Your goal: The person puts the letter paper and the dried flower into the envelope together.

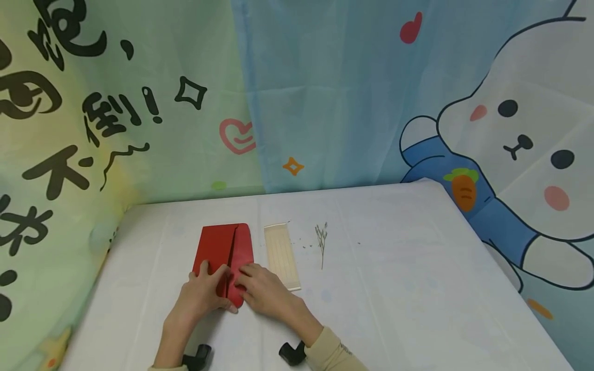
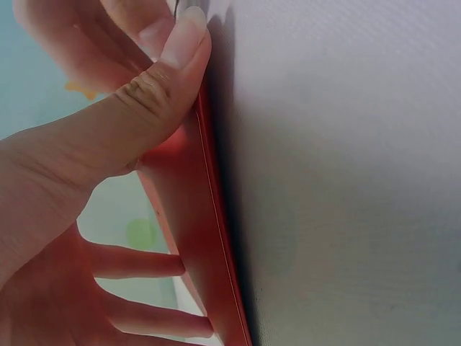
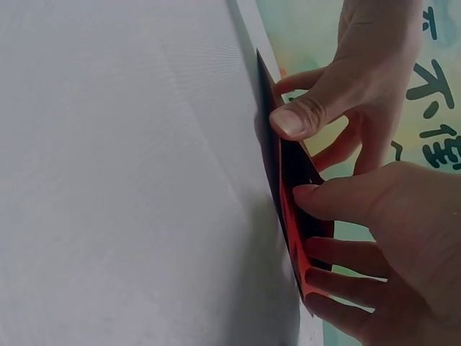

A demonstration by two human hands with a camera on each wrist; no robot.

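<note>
A red envelope (image 1: 217,242) lies on the white table, its long flap on the right side standing partly off the body with a dark gap along the fold. With its thumb at the near edge and its other fingers spread over the body, my left hand (image 1: 200,294) holds it. From the right, my right hand (image 1: 266,291) has its fingers bent on the flap (image 3: 289,223), thumb by the gap. The two hands come close together over the near part of the envelope. In the left wrist view, the left thumb (image 2: 155,94) bears on the envelope's edge.
A pale, slatted wooden-looking strip (image 1: 282,255) lies right of the envelope. Beyond it lies a small dried sprig (image 1: 322,239) with dark crumbs nearby. Black wrist devices (image 1: 291,354) sit by the sleeves. A printed cloth backdrop (image 1: 325,93) stands behind the table.
</note>
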